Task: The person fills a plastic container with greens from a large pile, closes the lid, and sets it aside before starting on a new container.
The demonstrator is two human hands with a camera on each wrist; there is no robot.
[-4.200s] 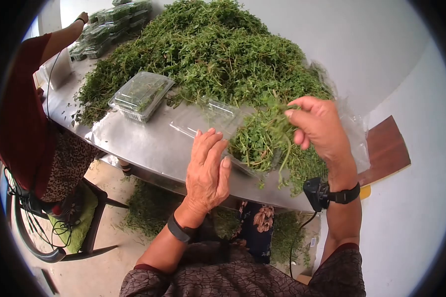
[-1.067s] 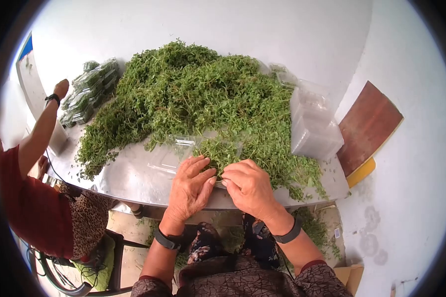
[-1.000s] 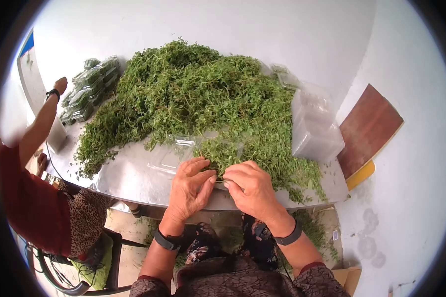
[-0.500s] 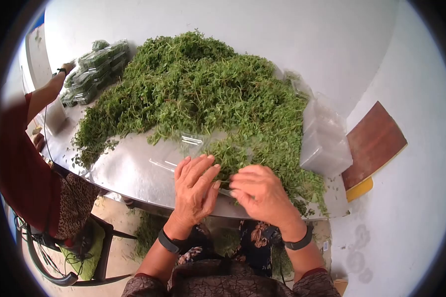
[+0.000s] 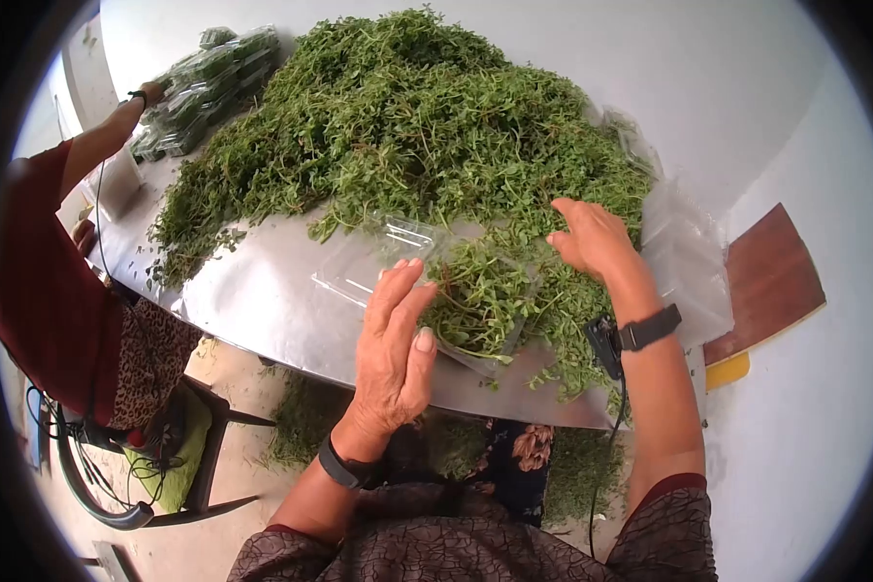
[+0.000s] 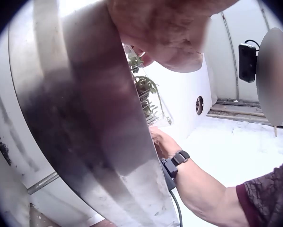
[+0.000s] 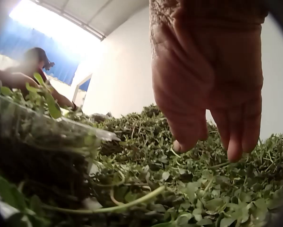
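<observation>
Herbs (image 5: 480,306) half hide clamshell box (image 5: 378,257) beside left hand (image 5: 393,349).

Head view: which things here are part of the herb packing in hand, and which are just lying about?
In use:
- open clamshell box, partly filled with herbs
- herb pile
- left hand, flat beside the box
- right hand, over the pile

Lying about:
- stack of filled boxes
- bag of empty boxes
- wooden board

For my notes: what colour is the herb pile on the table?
Green; the herb pile shows best in the head view.
</observation>
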